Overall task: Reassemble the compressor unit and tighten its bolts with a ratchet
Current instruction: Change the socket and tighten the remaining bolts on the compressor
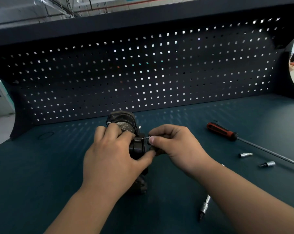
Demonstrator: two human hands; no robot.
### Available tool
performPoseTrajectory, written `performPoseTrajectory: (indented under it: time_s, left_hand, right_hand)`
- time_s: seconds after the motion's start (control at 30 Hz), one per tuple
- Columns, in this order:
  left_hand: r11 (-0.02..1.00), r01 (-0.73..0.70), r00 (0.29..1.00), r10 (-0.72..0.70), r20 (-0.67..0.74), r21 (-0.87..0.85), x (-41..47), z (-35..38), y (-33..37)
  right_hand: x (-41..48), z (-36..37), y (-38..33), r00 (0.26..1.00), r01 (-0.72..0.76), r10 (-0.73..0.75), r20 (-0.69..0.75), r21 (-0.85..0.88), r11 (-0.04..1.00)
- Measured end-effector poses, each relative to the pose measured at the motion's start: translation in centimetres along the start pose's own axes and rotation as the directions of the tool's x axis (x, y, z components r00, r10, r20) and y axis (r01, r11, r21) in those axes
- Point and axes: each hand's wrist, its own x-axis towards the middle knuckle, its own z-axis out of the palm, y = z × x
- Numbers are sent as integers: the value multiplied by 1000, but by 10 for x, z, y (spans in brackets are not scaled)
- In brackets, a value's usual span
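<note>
At a dark green workbench [58,166] backed by a pegboard [142,73], seen from the head camera, a person works on the compressor unit [124,127], which stands on the bench top at centre. The left hand [112,154] is wrapped around the dark body, fingers curled over the top and thumb underneath. The right hand [173,142] pinches a small bolt [146,137] at the unit's right flank, apparently starting it by finger.

The unit looks like cast metal: probably heavy, rigid and possibly greasy, so it is best held around the body rather than by its protruding fittings. The bolt is tiny and easily dropped.

Counted: one compressor unit, one bolt in the fingers, one red-and-black screwdriver [222,131] to the right, two short sockets [245,155] [267,164] beside its shaft, and one longer chrome bit [205,206] by the right forearm. No ratchet can be made out.
</note>
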Motion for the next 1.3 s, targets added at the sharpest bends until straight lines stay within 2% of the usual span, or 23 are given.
performPoseTrajectory:
  time_s: [0.13,0.3,0.5,0.67,0.8,1.07,1.17,1.3]
  left_hand:
    - [996,-87,996,88,31,-17,3,1,-8]
    - [992,-107,989,112,95,-61,4,0,-14]
    - [988,-136,984,143,105,-73,4,-1,-15]
    - [987,-141,982,150,118,-82,5,-1,-15]
    - [986,-125,985,136,109,-107,3,-1,-15]
    - [987,-111,985,125,116,-118,4,-2,-14]
    - [987,-111,986,124,108,-120,4,-2,-14]
    - [984,-115,986,130,108,-133,5,-1,-16]
  right_hand:
    - [0,-1,2,999,-12,13,37,-40,999]
    - [0,-1,5,999,32,-28,23,-194,980]
    - [-1,-1,4,990,139,-136,41,-489,861]
    - [-1,3,2,984,171,-163,68,-598,783]
    - [0,0,1,985,171,-154,82,-624,763]
    - [1,-1,5,971,223,-234,52,-554,802]
    - [2,-2,6,974,216,-221,55,-533,818]
    - [2,-4,5,976,210,-204,75,-576,790]
